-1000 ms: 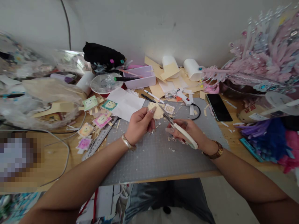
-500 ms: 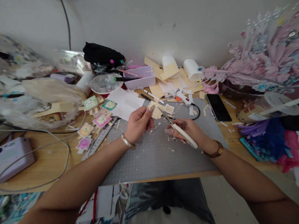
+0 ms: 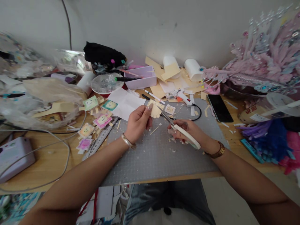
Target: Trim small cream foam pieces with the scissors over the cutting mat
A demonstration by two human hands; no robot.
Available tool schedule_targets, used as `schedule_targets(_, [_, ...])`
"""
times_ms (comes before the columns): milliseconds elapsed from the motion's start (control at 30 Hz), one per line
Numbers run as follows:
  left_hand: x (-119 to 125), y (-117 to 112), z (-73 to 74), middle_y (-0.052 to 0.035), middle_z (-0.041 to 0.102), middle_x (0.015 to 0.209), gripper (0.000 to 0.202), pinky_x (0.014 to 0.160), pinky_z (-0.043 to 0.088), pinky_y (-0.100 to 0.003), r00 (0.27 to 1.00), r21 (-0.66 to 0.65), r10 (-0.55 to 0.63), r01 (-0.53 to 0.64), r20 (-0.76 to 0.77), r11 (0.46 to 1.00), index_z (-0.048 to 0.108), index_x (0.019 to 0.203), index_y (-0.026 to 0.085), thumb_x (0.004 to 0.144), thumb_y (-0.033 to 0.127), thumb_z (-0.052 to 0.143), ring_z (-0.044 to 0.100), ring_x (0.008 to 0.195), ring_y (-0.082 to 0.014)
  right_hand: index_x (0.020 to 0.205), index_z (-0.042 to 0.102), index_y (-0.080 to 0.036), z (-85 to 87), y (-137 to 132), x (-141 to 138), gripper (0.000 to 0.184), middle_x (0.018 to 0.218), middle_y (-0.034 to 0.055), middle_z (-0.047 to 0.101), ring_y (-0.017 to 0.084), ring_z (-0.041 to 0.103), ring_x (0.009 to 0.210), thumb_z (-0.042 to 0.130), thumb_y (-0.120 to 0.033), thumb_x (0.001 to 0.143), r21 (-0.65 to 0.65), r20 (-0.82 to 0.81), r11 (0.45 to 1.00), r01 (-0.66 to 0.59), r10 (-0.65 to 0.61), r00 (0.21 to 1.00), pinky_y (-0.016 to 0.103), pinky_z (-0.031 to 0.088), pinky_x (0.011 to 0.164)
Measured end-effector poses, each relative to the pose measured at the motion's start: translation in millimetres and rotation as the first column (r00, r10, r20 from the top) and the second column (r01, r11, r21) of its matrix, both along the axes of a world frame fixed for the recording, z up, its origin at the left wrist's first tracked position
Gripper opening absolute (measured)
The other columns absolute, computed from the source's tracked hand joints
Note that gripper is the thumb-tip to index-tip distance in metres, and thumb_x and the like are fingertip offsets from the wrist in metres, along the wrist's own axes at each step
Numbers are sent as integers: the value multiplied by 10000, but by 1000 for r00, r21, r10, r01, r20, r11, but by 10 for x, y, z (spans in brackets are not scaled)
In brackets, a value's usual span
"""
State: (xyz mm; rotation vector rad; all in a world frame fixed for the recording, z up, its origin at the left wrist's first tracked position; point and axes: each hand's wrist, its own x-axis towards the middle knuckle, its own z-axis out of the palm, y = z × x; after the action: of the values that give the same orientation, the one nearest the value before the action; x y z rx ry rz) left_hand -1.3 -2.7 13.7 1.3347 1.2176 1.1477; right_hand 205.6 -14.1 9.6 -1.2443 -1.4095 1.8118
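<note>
Five square painted cutouts [image 3: 102,121] lie at the left, one resting on white paper [image 3: 128,101]. One round bowl [image 3: 97,90] holds clear bits. The left hand [image 3: 138,122] pinches one cream card piece [image 3: 155,112] above the cutting mat [image 3: 145,165], nearer than one lilac box [image 3: 142,83] containing a slim pink stick. Scissor tips meet the card's right side; the right hand [image 3: 197,132] wraps the single pair of scissors [image 3: 184,134]. Rightward lie one smartphone [image 3: 219,107] and one plastic cup [image 3: 250,110], light brown inside.
</note>
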Motion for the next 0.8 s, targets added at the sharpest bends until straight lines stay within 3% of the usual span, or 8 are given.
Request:
schedule_targets(167, [-23,10,-15,49,462,410,437,395,309,-186,999,16,2,-1,-46,1000,430,612,199,911,511,497,386,375,-68,795,641,-170,54,-1,-11,301,636,-16,594,58,477,403,805,-355,625,-69,-21,997,25,-27,999,141,359,294])
schedule_targets(300, [-33,16,-52,55,441,404,439,407,304,-191,998,17,-22,23,-51,1000,417,604,200,908,504,506,368,377,-67,811,641,-174,18,-3,14,290,644,-7,612,62,482,404,797,-352,642,-57,-15,998,1,-2,1000,149,378,297])
schedule_targets(533, [-48,34,-76,54,440,413,426,404,285,-201,998,22,-56,57,-40,998,421,607,202,907,489,514,354,378,-66,817,623,-169,-51,-2,28,280,899,59,677,64,543,447,792,-296,633,-38,-25,999,3,-4,1000,137,391,285])
schedule_targets(667, [-56,38,-86,55,430,421,420,393,268,-205,997,20,-71,72,-25,997,426,616,205,897,500,525,352,379,-67,823,649,-162,-51,0,27,240,780,39,663,69,533,424,759,-308,667,-80,-44,997,2,-6,999,136,389,280])
schedule_targets(800, [-58,40,-98,58,408,420,427,384,257,-208,997,17,-81,81,-10,997,422,616,208,888,519,529,345,375,-68,850,661,-155,-52,3,34,209,641,3,623,52,472,386,738,-275,697,-40,-11,998,-40,39,999,128,382,290])
